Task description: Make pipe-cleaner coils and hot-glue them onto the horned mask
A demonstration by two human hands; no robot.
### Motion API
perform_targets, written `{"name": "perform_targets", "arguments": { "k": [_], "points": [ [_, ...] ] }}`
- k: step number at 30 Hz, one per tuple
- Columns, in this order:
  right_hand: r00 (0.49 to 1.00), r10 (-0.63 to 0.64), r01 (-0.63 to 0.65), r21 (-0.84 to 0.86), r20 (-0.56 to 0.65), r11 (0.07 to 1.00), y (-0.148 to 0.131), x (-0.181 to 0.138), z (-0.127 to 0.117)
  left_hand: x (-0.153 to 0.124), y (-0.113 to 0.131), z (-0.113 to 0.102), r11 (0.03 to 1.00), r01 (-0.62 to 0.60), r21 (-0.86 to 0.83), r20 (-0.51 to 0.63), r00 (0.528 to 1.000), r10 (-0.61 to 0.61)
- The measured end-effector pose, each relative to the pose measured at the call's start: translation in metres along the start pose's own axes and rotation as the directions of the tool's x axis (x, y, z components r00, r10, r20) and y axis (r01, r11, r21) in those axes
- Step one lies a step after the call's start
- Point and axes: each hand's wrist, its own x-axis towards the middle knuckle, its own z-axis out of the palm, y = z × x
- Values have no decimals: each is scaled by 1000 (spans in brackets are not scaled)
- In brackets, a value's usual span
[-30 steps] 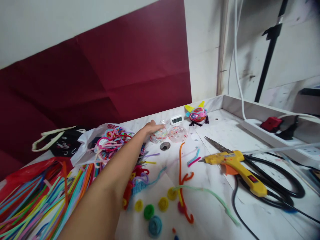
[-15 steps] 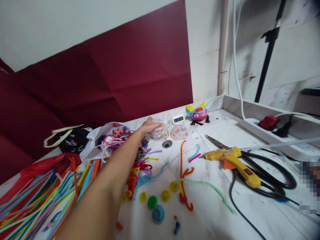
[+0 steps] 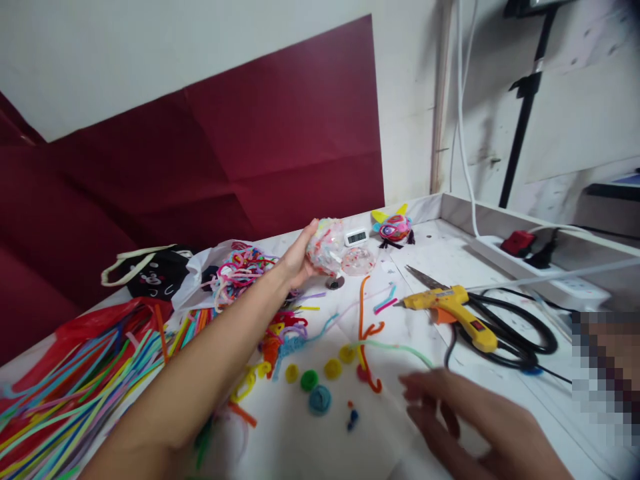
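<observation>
My left hand point(image 3: 301, 257) reaches far out and grips a clear, rounded plastic container point(image 3: 324, 248) with coloured specks, tilted up off the table. Beside it sits a second clear speckled dish point(image 3: 359, 261). My right hand point(image 3: 465, 417) hovers at the lower right with fingers bent and apart, holding nothing; it is slightly blurred. Just beyond its fingertips runs a pale green pipe cleaner point(image 3: 400, 350). An orange bent pipe cleaner point(image 3: 362, 313) lies to its left, near a blue coil point(image 3: 319, 399), a green coil point(image 3: 309, 381) and several yellow ones.
A yellow glue gun point(image 3: 457, 310) rests against black-handled scissors point(image 3: 530, 333) on the right, near a white power strip point(image 3: 565, 280). At the back are a small clock point(image 3: 356, 237) and a colourful figure point(image 3: 393, 228). Loose pipe cleaners point(image 3: 110, 373) cover the left side.
My left hand has lifted and tilted the clear container off the table. My right hand has come into view at the lower right. The view has shifted slightly.
</observation>
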Motion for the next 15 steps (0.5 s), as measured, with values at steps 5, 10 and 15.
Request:
{"name": "perform_targets", "arguments": {
  "k": [5, 10, 15],
  "points": [
    [952, 286, -271, 135, -107, 953, -8, 33, 0, -60, -7, 43, 946, 47, -320, 132, 991, -5],
    [989, 59, -46, 95, -137, 994, -19, 62, 4, -98, -18, 65, 906, 62, -419, 252, 966, 50],
    [984, 180, -169, 356, 4, 919, -25, 66, 7, -112, -27, 50, 943, -301, -141, 38, 950, 309]
  ]
}}
